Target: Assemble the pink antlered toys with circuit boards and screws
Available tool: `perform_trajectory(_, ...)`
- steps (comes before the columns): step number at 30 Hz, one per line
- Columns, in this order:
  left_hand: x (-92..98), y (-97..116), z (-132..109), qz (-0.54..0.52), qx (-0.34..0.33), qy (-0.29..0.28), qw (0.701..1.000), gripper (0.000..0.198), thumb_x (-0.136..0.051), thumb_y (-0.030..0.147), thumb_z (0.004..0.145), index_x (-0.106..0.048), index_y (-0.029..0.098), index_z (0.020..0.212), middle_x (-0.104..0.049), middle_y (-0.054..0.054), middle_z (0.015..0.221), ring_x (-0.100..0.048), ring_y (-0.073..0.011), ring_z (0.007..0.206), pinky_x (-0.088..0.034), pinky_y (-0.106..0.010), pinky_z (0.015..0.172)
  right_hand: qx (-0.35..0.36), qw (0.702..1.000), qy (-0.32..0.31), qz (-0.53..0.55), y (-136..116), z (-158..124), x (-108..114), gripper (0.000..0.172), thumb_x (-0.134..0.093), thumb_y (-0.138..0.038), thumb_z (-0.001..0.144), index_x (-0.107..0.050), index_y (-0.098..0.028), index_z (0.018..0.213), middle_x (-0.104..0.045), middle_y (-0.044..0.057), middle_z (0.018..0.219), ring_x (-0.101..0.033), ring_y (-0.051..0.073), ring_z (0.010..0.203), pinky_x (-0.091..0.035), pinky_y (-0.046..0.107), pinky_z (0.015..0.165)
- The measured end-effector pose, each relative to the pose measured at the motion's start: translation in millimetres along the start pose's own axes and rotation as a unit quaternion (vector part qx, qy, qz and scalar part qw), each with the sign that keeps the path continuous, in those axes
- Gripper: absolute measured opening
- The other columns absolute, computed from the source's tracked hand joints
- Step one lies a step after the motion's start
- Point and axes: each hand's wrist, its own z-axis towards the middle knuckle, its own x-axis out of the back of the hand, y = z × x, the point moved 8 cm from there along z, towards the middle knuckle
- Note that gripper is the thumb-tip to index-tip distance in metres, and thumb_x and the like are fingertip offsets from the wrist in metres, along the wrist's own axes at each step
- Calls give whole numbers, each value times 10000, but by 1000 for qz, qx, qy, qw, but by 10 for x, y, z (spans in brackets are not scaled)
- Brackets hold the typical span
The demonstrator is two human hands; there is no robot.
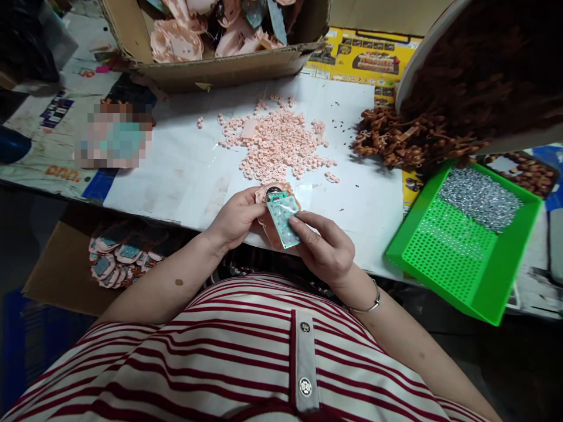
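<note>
"Green board (pixel 281 217): where is it?"

"At the tabletop's (pixel 167 164) near edge, over a pink shell (pixel 269 231). The left hand's (pixel 237 220) grip is closed on the shell's left side; the right hand's (pixel 328 246) pinches the board's right edge, thumb on top."

"What crowds them?"

"Small pink parts (pixel 281 143), heaped just beyond the hands. Behind those, a carton (pixel 229 70) of pink pieces blocks the far side."

"And right?"

"A tub (pixel 510 143) at the far right, brown parts (pixel 404 140) spilling from its mouth. Nearer, a green tray (pixel 461 281) overhangs the edge, silvery bits (pixel 479 196) at its far end."

"Left?"

"A box (pixel 61 264) below the tabletop, holding shells."
</note>
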Motion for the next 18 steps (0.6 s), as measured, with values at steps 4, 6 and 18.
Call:
perform_trajectory(4,40,-35,-1,-5,12,20,1000,312,-811,239,664,-766,142,957,-758,-37,835,-664,-156,750,-520,-271,731,-3,1000,3,25,-27,22,41,422,-609,-134,946,-600,-148,1368,-752,160,1034,-758,212,905,-678,308,736)
perform_trajectory(6,39,-56,2,1,18,21,1000,322,-810,239,668,-761,131,968,-753,-39,837,-658,-150,747,-516,-266,732,4,999,2,32,-48,34,52,385,-604,-131,947,-615,-146,1332,-751,151,1029,-754,199,896,-674,299,737)
perform_trajectory(18,-7,-8,-4,35,0,10,999,264,-728,207,746,-764,133,997,-760,-34,896,-629,-115,729,-515,-243,742,49,998,-1,-28,-82,74,-11,361,-647,-128,931,-624,-111,1291,-738,113,955,-720,192,885,-647,300,759)
